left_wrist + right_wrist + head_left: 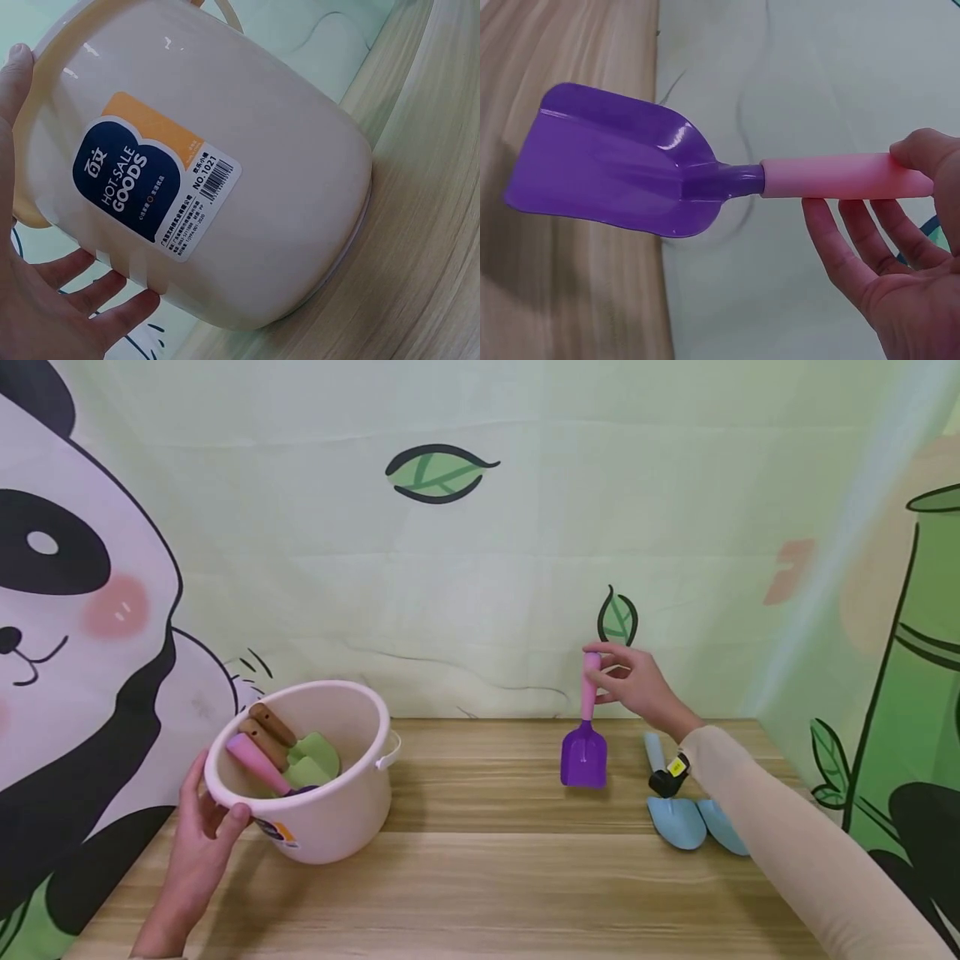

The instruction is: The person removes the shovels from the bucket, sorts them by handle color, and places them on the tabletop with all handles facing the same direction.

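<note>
My right hand (637, 685) pinches the pink handle of a small purple shovel (583, 756) between thumb and fingertips. Its blade hangs down over the table in the head view and shows its hollow face in the right wrist view (615, 161). On the left, my left hand (198, 839) holds a cream plastic bucket (341, 827) by its near left rim, thumb at the edge and fingers along the side. Inside lean green shovels (315, 760) with brown handles and a pink-handled tool (255, 760) whose dark purple end is mostly hidden.
Two light blue shovels (677, 822) lie on the wooden table (480, 893) at the right, partly covered by my right sleeve and wrist strap. A white handle (393, 750) hangs at the bucket's right side. Behind the table rises a pale green printed cloth (487, 610).
</note>
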A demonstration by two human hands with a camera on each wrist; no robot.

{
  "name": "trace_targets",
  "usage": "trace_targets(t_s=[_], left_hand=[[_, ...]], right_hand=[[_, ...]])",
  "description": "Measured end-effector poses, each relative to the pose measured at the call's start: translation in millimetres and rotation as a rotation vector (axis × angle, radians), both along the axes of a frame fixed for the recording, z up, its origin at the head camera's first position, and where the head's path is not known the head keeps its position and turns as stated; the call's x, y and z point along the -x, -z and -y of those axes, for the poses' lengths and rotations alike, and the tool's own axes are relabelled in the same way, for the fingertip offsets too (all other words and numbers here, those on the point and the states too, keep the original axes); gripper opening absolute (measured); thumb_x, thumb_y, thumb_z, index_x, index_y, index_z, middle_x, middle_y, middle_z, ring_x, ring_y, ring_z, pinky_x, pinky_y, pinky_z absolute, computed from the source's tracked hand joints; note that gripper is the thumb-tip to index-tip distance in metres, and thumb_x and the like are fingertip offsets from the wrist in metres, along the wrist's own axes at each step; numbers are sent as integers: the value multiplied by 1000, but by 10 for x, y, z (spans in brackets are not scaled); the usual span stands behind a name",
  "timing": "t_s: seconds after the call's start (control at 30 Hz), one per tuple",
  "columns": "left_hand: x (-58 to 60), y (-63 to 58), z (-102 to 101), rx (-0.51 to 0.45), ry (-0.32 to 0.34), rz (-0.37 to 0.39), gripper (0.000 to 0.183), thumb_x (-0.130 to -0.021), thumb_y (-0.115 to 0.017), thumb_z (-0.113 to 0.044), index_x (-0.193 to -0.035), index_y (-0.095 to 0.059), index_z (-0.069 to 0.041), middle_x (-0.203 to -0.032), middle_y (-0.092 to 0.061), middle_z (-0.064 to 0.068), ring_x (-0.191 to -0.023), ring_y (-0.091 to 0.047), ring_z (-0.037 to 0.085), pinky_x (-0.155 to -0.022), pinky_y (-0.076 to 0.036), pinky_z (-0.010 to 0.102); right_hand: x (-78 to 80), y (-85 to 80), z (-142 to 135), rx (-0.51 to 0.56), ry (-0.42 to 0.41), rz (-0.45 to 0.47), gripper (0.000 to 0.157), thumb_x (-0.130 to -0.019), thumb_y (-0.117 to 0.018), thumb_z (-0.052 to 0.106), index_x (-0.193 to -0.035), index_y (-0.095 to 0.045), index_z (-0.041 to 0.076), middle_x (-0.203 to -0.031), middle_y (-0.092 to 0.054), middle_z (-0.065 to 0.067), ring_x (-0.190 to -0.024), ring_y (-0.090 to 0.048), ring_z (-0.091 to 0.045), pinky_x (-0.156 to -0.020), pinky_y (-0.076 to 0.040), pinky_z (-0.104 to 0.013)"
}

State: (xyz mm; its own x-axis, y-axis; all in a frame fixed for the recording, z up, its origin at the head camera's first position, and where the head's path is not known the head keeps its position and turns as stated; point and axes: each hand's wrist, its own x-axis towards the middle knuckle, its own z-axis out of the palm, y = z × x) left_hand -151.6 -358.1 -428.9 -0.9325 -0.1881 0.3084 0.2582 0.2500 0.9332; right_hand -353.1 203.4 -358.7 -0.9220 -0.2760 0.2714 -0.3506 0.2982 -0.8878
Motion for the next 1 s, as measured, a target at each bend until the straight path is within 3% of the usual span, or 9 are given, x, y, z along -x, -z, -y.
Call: trace_targets(t_s=[0.33, 0.63, 1.0], left_hand=[[-18, -42, -7, -6, 19, 33, 78, -108, -50, -13, -164, -2, -37, -170, -9, 14, -149, -23, 38, -92, -44, 5], [-27, -38, -18, -86, 83, 2, 73, -110, -43, -16, -163, 1, -36, -171, -6, 9, -151, -20, 22, -94, -44, 6], [-32, -47, -49, -86, 66, 6, 75, -108, -45, -12, -164, 0, -34, -170, -7, 11, -151, -22, 26, -91, -45, 6]], right_hand=[[-9, 245, -92, -29, -42, 90, 51, -101, -67, 17, -147, -52, 2, -119, -58, -26, -103, -62, -39, -82, -60, -55], [-8, 409, -177, -53, -39, 158, 49, -102, -65, 14, -148, -51, 3, -119, -56, -27, -105, -60, -40, -83, -59, -57], [-31, 541, -230, -78, -36, 230, 47, -106, -58, 13, -150, -47, 1, -124, -52, -29, -104, -60, -38, -88, -57, -60]])
